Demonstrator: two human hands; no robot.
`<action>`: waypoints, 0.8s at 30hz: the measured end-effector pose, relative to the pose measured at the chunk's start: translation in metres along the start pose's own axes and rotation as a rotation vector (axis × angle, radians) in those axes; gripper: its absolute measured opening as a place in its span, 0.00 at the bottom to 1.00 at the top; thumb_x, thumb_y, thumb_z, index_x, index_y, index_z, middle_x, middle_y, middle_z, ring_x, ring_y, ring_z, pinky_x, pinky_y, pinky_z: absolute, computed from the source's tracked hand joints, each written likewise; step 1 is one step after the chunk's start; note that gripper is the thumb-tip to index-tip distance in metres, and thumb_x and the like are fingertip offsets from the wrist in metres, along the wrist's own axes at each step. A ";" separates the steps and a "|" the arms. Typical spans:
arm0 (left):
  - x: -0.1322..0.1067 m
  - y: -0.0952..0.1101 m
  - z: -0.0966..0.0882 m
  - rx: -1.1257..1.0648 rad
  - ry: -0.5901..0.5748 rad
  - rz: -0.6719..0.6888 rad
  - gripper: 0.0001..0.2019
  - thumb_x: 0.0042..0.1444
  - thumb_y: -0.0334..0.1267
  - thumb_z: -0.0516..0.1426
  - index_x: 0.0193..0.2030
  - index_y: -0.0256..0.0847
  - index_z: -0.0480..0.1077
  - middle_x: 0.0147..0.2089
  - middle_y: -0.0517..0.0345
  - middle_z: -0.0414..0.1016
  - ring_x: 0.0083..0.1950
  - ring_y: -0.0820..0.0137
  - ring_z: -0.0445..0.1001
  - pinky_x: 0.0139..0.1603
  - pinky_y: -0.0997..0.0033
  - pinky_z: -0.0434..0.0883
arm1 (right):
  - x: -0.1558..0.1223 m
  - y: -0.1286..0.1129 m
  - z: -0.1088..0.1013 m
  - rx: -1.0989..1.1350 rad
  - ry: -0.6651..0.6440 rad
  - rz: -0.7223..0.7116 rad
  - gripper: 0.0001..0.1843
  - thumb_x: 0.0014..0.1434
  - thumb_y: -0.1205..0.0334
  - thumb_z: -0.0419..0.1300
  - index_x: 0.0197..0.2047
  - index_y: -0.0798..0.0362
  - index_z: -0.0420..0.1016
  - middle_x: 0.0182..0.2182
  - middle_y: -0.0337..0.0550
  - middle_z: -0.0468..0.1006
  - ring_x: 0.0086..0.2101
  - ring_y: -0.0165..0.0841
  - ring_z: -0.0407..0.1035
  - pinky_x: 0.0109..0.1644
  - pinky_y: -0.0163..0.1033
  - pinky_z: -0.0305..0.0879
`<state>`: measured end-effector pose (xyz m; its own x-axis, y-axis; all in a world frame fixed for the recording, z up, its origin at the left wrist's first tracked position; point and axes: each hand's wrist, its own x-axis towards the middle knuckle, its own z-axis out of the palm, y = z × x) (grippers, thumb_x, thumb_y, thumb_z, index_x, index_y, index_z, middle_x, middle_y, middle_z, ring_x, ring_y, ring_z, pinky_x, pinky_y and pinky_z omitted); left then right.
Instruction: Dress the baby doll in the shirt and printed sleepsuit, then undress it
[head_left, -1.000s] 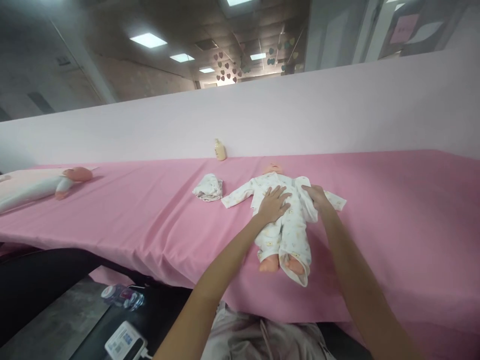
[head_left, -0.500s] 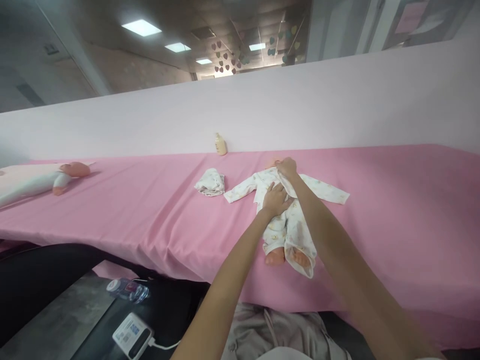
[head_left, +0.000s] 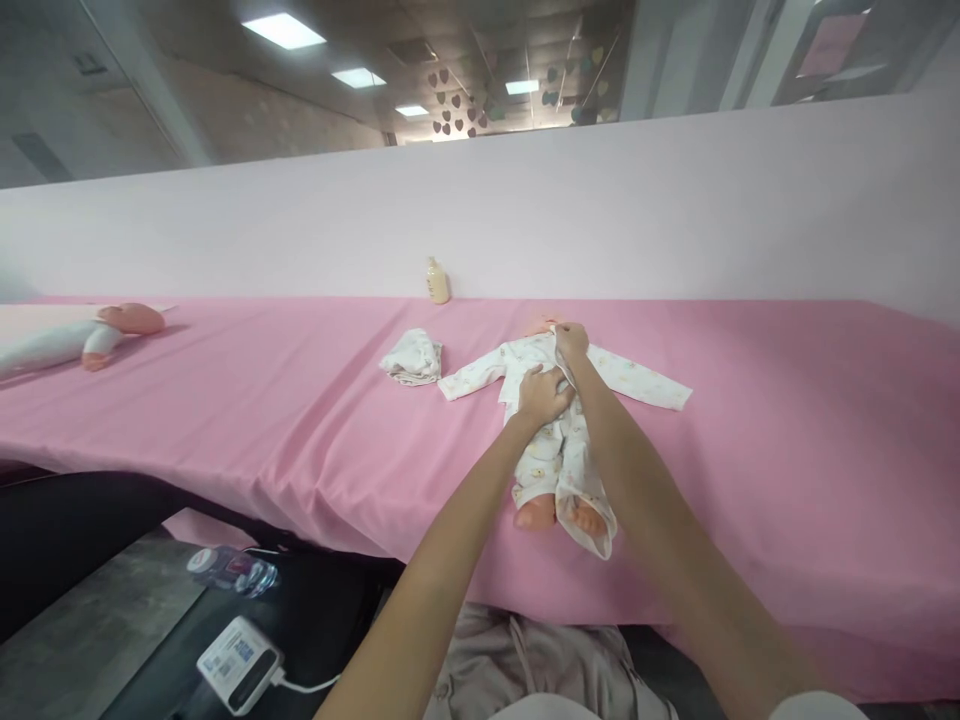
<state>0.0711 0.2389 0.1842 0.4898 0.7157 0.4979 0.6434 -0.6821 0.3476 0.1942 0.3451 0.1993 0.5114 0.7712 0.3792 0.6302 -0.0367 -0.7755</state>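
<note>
A baby doll [head_left: 534, 512] in a white patterned romper [head_left: 559, 462] lies on its back on the pink tablecloth [head_left: 787, 440], feet toward me. My left hand [head_left: 541, 394] rests on the doll's chest, fingers curled on the cloth. At the collar, my right hand [head_left: 571, 340] pinches the romper's front edge near the doll's neck. Both empty sleeves lie spread out sideways. The doll's head is mostly hidden behind my right hand.
A folded white garment [head_left: 411, 357] lies left of the doll. A small yellow bottle [head_left: 437, 281] stands against the pale back wall. Another doll [head_left: 82, 338] lies far left. A water bottle [head_left: 232, 571] and a white device [head_left: 238, 662] sit below the table edge.
My right hand moved from the doll's right side up to the collar and now pinches the romper's edge. My left hand stayed on the chest and curled its fingers.
</note>
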 end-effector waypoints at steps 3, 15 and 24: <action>0.018 -0.012 -0.009 -0.102 0.075 -0.122 0.13 0.59 0.41 0.48 0.49 0.46 0.66 0.39 0.60 0.77 0.43 0.67 0.74 0.48 0.69 0.67 | -0.005 0.003 -0.001 0.035 0.006 0.036 0.18 0.56 0.62 0.46 0.32 0.56 0.76 0.33 0.48 0.78 0.34 0.36 0.68 0.40 0.36 0.61; 0.102 -0.028 0.014 0.123 0.082 -0.426 0.13 0.60 0.39 0.47 0.42 0.38 0.71 0.48 0.43 0.71 0.49 0.58 0.71 0.46 0.62 0.67 | -0.023 0.014 -0.009 0.199 -0.031 0.137 0.16 0.53 0.60 0.50 0.30 0.59 0.77 0.24 0.42 0.76 0.26 0.31 0.68 0.29 0.32 0.61; 0.085 -0.037 0.011 0.063 0.120 -0.383 0.11 0.60 0.40 0.49 0.44 0.50 0.70 0.43 0.60 0.77 0.45 0.67 0.73 0.43 0.71 0.66 | -0.037 -0.002 -0.019 0.264 -0.085 0.067 0.15 0.54 0.63 0.54 0.42 0.56 0.77 0.40 0.44 0.79 0.40 0.31 0.72 0.44 0.32 0.64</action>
<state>0.0954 0.3263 0.2053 0.1378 0.8914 0.4318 0.8025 -0.3560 0.4789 0.1847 0.3045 0.1965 0.4889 0.8237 0.2871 0.4166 0.0687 -0.9065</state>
